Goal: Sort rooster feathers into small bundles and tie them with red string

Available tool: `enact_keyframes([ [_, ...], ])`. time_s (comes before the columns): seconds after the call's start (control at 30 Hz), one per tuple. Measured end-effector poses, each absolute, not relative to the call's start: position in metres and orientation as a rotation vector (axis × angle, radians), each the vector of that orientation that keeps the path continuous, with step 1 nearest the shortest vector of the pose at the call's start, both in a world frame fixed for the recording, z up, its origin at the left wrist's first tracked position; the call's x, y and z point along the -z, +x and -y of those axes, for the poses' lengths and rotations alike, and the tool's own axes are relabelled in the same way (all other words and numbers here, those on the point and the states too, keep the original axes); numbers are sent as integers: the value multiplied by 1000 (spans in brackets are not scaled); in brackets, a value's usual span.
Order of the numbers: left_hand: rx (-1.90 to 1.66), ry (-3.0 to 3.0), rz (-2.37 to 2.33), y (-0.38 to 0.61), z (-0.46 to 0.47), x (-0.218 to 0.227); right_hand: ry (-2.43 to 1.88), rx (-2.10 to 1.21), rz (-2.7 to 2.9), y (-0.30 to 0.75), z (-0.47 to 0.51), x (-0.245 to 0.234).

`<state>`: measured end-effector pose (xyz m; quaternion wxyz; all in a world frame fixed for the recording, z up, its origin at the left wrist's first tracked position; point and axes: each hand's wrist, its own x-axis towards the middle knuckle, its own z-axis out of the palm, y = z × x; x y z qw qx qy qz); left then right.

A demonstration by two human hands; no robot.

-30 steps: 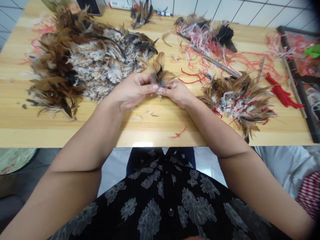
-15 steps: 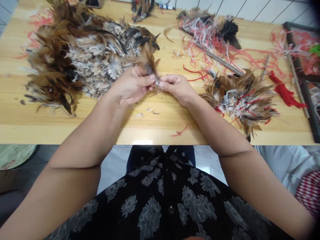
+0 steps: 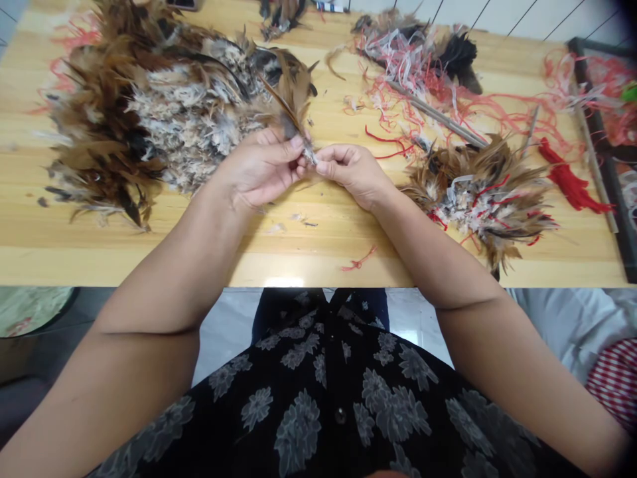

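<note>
Between thumb and fingers, my left hand [image 3: 271, 162] pinches a small bunch of brown feathers [image 3: 294, 99], its tips pointing up and away from me. My right hand [image 3: 351, 169] is closed at the quill end of the same bunch, thumb against forefinger. Both hands meet just above the table, the fingertips almost touching. Left of them spreads a big pile of brown, black and whitish feathers [image 3: 184, 119]. Near my right forearm lies a heap of brown feather bunches [image 3: 482, 199] with red ties among the pale quill ends.
Pink and white string [image 3: 413, 63] tangles with dark feathers at the back, beside thin sticks [image 3: 438, 119]. A bundle of red yarn [image 3: 572, 179] lies right, near a dark-framed tray [image 3: 614, 199]. A pink string scrap [image 3: 359, 260] is near the table's front edge.
The feather bunch has turned more upright and spread in my left hand, showing a long dark-edged feather. My right hand stays about where it was.
</note>
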<state>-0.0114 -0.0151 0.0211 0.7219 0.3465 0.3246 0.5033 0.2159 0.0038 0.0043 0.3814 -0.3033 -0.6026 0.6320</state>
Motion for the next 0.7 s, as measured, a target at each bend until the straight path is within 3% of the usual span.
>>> enact_keyframes([
  [0.7, -1093, 760, -774, -15, 18, -31, -825, -1550, 1551, 211, -3, -1],
])
